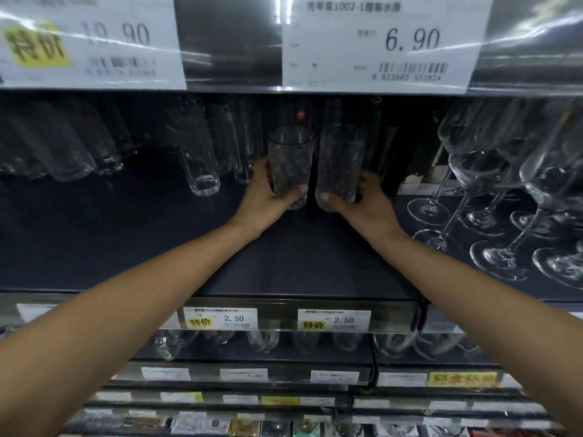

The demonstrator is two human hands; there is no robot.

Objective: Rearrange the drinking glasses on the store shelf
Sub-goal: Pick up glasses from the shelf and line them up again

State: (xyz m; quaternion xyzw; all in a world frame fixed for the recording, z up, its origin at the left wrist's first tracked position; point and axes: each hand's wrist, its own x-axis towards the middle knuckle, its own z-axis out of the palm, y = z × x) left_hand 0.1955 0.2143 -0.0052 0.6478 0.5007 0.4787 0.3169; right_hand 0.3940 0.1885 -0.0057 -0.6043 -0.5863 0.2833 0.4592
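Head view: 2 tall drinking glasses are gripped side by side towards the back of the dark shelf [284, 263]. The left glass [290, 159] is wrapped by the left hand [268, 197] and the right glass [339, 162] by the right hand [362, 203], thumbs curled across the lower walls. Whether the bases rest on the shelf cannot be told. Repositioning of the pair is judged to be in hand. Next, both should be kept upright, apart, and clear of the wine glasses [492, 184] and tumblers [202, 165]
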